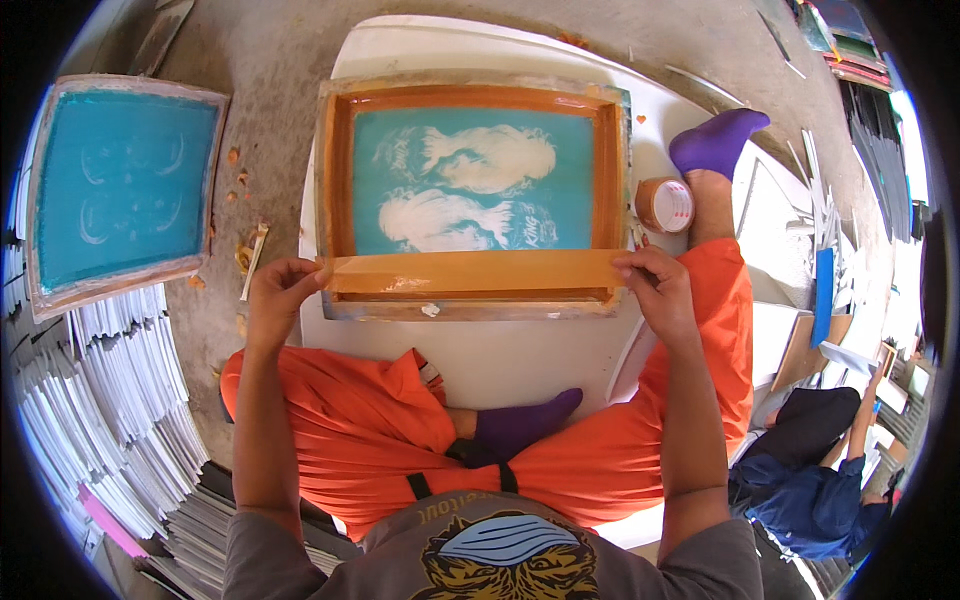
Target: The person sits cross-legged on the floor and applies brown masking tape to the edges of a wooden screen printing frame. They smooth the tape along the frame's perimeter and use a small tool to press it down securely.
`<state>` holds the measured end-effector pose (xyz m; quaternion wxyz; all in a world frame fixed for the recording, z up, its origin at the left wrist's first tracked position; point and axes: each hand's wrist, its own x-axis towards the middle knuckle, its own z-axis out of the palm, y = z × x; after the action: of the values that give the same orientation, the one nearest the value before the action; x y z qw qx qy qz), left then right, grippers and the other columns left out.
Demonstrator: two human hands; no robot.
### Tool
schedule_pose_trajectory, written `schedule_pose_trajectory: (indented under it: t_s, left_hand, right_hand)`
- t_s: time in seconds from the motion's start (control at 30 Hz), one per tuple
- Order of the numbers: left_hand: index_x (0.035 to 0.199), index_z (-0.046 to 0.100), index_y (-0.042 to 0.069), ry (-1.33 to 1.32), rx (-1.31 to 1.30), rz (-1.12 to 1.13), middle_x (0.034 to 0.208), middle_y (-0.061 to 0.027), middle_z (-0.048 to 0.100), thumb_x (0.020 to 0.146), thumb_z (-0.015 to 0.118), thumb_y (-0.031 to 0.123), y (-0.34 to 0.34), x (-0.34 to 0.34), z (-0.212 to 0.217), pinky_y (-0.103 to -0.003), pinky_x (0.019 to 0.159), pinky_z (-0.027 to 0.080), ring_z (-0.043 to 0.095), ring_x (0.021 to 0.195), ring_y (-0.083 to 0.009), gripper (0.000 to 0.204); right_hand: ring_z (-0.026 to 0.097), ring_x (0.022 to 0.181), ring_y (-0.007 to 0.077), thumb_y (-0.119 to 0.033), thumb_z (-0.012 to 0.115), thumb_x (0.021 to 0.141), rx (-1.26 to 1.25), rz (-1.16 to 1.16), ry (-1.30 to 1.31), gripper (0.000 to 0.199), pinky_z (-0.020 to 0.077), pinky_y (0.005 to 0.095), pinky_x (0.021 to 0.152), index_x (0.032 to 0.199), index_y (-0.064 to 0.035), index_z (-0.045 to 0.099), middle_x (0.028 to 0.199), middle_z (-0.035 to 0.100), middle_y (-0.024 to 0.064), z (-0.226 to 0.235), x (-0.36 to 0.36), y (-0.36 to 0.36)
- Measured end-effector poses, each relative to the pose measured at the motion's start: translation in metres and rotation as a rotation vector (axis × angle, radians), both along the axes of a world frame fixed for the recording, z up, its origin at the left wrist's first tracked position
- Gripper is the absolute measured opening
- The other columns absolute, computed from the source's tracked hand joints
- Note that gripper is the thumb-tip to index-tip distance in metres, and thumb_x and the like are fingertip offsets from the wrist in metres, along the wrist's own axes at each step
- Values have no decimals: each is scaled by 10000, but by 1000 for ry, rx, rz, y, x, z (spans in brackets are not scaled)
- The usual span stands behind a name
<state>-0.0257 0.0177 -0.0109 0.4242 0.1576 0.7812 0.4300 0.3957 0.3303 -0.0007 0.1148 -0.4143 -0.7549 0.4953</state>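
Between my two hands a strip of brown packing tape [470,271] is stretched taut, over the near side of a screen printing frame [480,90]. My left hand [285,290] pinches the strip's left end, and my right hand [655,285] pinches its right end. The frame has a teal mesh [575,180] with two pale figure shapes, and brown tape lines its inner edges. It lies flat on a white board [400,50]. To the right of the frame, beside my foot, a roll of brown tape [664,205] stands on the board.
Another teal screen [125,180] leans at the left, above stacks of white sheets [95,420]. My purple-socked feet [715,143] rest on the board. Orange scraps [233,157] dot the floor. A person in dark clothes [815,490] sits at the lower right near boards and strips.
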Motion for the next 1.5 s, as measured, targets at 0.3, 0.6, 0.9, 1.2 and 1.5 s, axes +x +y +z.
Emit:
schedule_pose_trajectory:
  t_s: [0.3,0.6,0.9,1.2,1.5]
  left_hand:
    - [1006,736,-44,220,-54,-73,868,-53,746,902,825,143,8,11,-7,-247,724,526,668,784,-90,233]
    - [1077,715,9,376,-95,-178,826,-70,731,895,807,101,16,17,5,-283,712,525,657,755,-105,223]
    - [1041,728,100,931,59,-677,865,-70,680,829,712,-3,12,10,8,-404,713,544,674,804,-287,237]
    - [1067,756,178,1079,-50,-886,913,-28,667,762,701,26,14,21,9,-421,748,535,661,835,-254,346]
    - [1081,769,196,1026,-145,-899,864,-6,650,809,713,56,12,23,7,-421,721,523,666,816,-233,311]
  right_hand:
    - [672,844,279,105,628,870,187,135,-143,230,533,369,763,1007,-23,761,902,653,117,-1,-7,-4]
    - [695,876,287,111,623,867,184,159,-199,252,547,372,779,1008,-36,772,901,663,121,0,-13,-6]
    - [706,898,265,85,625,868,138,160,-164,243,548,359,786,1000,-40,786,944,701,113,-9,0,-2]
    - [684,856,236,54,616,886,105,191,-319,248,530,338,777,1041,-30,789,894,682,101,-1,-7,-11]
    - [676,834,253,25,602,880,52,203,-408,291,519,346,765,1078,-58,798,883,680,118,-5,-11,-10]
